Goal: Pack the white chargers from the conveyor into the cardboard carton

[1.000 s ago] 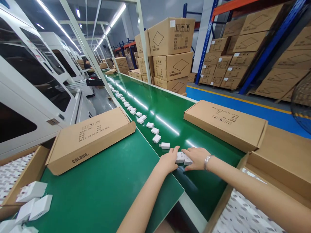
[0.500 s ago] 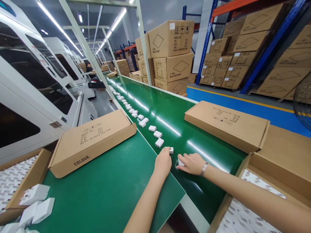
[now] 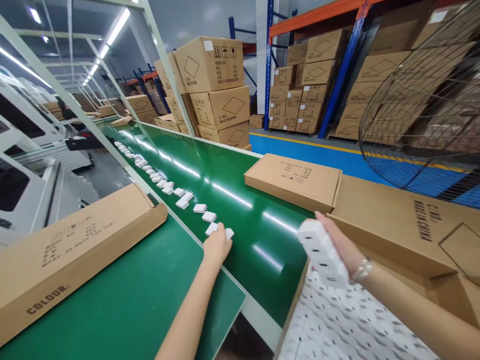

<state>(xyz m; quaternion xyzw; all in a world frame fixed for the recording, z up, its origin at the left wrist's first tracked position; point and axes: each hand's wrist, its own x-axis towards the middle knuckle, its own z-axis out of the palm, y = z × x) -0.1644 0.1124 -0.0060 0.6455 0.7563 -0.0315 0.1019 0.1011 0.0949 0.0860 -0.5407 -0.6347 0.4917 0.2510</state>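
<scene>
My right hand (image 3: 343, 247) is closed around a stack of white plug chargers (image 3: 321, 254), held in a row with their slotted faces toward me. It is raised over the open carton (image 3: 397, 252), whose inside shows a white surface with rows of small grey marks. Down on the green belt (image 3: 240, 220), my left hand (image 3: 218, 247) has its fingers bent onto a white charger (image 3: 229, 233). Another charger (image 3: 211, 229) touches or nearly touches those fingers on the left. Behind them, a line of white chargers (image 3: 184, 200) runs away along the belt.
A closed flat carton (image 3: 294, 180) sits across the belt on the right, and another (image 3: 75, 250) lies on the green side table (image 3: 150, 280). A wire fan cage (image 3: 420, 110) stands at the right. Stacked cartons (image 3: 215, 90) are behind the belt.
My right hand has lifted off the belt and swung right over the carton, now showing a row of chargers. My left hand stays at the belt. The view has turned right.
</scene>
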